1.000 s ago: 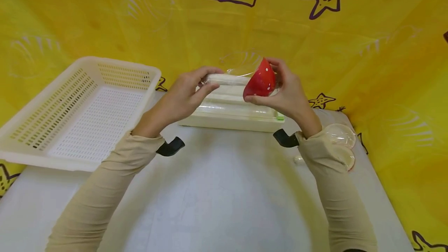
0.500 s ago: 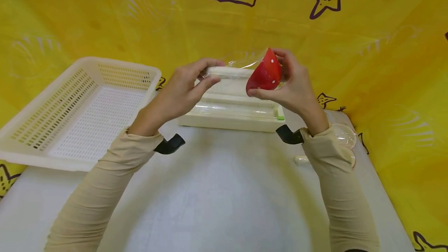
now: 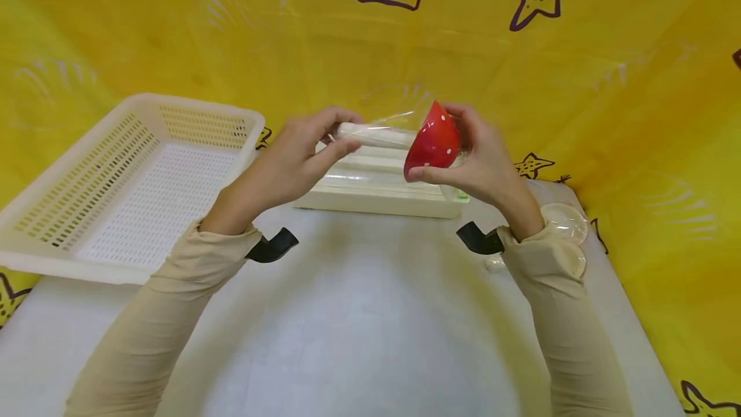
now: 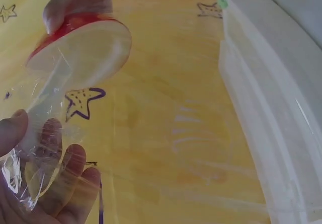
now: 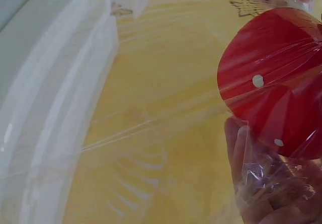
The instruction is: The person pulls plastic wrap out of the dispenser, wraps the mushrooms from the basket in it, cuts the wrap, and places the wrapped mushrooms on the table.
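Both hands hold one mushroom-shaped ladle, with a red, white-dotted bowl and a white handle, above the cling film dispenser. My left hand grips the handle's end between thumb and fingers. Around the bowl curl the fingers and thumb of my right hand. Clear film wraps the handle and covers the left fingers, crumpled and shiny. The bowl's white inside faces the left hand. In the right wrist view, film creases cross the red outside.
A white perforated basket stands at the left. Two film-wrapped round pieces lie at the right, partly behind the right sleeve. A yellow patterned sheet hangs behind the white table.
Both hands rose slightly with the ladle, then came down again. The handle now slopes down toward the bowl. The dispenser and basket stay in place.
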Demonstrator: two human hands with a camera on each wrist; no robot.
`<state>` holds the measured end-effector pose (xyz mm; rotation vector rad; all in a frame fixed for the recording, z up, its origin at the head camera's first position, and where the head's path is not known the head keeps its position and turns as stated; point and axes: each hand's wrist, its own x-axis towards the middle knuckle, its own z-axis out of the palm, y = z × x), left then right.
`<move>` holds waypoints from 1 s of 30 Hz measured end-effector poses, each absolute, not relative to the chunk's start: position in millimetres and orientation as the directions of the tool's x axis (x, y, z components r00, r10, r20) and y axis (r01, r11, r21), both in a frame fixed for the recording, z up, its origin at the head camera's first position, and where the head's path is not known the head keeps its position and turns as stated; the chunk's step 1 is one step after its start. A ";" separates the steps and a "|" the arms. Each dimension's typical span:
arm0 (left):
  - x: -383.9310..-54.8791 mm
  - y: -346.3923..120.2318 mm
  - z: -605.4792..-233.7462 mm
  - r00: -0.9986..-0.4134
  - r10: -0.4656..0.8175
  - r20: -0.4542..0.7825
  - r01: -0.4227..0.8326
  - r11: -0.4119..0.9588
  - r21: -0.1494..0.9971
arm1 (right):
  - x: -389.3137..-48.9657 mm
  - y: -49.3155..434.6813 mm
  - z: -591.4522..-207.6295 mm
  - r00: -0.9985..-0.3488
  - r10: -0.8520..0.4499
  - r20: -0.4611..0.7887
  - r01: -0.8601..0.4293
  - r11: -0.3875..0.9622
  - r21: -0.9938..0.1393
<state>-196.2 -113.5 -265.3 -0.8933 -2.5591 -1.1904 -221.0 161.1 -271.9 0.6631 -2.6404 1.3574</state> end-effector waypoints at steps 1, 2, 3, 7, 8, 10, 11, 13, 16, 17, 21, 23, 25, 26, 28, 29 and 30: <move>-195.5 -114.3 -266.3 -0.804 0.455 0.383 0.587 0.504 0.634 | -219.6 161.4 -274.0 -0.904 -0.337 0.262 -0.409 0.509 -0.757; -194.8 -115.3 -267.6 -0.804 0.464 0.371 0.585 0.508 0.633 | -218.0 161.7 -276.0 -0.909 -0.339 0.244 -0.395 0.511 -0.763; -194.3 -116.2 -269.1 -0.806 0.471 0.359 0.582 0.513 0.632 | -216.6 162.2 -277.9 -0.915 -0.338 0.222 -0.377 0.517 -0.768; -194.0 -119.6 -277.2 -0.814 0.489 0.313 0.556 0.502 0.662 | -213.8 164.3 -286.6 -0.931 -0.344 0.125 -0.300 0.524 -0.797; -193.6 -120.4 -279.4 -0.819 0.490 0.297 0.543 0.498 0.676 | -213.4 164.7 -289.0 -0.933 -0.345 0.099 -0.280 0.526 -0.803; -194.2 -121.3 -285.1 -0.829 0.493 0.265 0.514 0.482 0.710 | -213.7 165.4 -294.9 -0.936 -0.349 0.052 -0.241 0.527 -0.815; -194.7 -121.4 -288.2 -0.835 0.493 0.244 0.495 0.478 0.726 | -213.9 165.6 -298.0 -0.936 -0.351 0.034 -0.227 0.525 -0.820; -196.0 -121.3 -295.0 -0.845 0.495 0.202 0.453 0.464 0.761 | -214.5 165.9 -304.7 -0.934 -0.358 0.007 -0.207 0.522 -0.827; -197.9 -120.6 -306.9 -0.856 0.497 0.144 0.389 0.432 0.814 | -214.5 165.6 -315.1 -0.922 -0.386 -0.017 -0.193 0.499 -0.844; -197.8 -120.4 -310.8 -0.855 0.501 0.135 0.373 0.413 0.831 | -214.1 165.5 -318.9 -0.918 -0.396 -0.022 -0.189 0.485 -0.854; -195.6 -120.0 -326.1 -0.840 0.531 0.117 0.324 0.317 0.891 | -209.6 166.6 -333.8 -0.903 -0.429 -0.037 -0.173 0.439 -0.882; -193.4 -120.2 -333.2 -0.834 0.543 0.099 0.298 0.292 0.909 | -206.6 167.7 -341.5 -0.902 -0.429 -0.047 -0.165 0.444 -0.881; -191.3 -120.7 -341.1 -0.830 0.553 0.075 0.275 0.288 0.917 | -203.1 168.9 -349.4 -0.902 -0.427 -0.064 -0.157 0.463 -0.872; -190.4 -121.0 -345.2 -0.827 0.558 0.062 0.262 0.287 0.921 | -201.3 169.1 -353.4 -0.903 -0.424 -0.077 -0.148 0.474 -0.868; -188.9 -121.5 -353.5 -0.825 0.564 0.036 0.246 0.302 0.921 | -197.7 169.0 -361.6 -0.902 -0.418 -0.105 -0.121 0.480 -0.869; -188.0 -121.8 -357.1 -0.822 0.570 0.022 0.236 0.304 0.923 | -195.9 168.7 -365.6 -0.902 -0.417 -0.114 -0.111 0.478 -0.871; -187.3 -122.0 -360.6 -0.818 0.575 0.011 0.230 0.309 0.923 | -194.3 168.3 -369.5 -0.902 -0.414 -0.121 -0.102 0.477 -0.873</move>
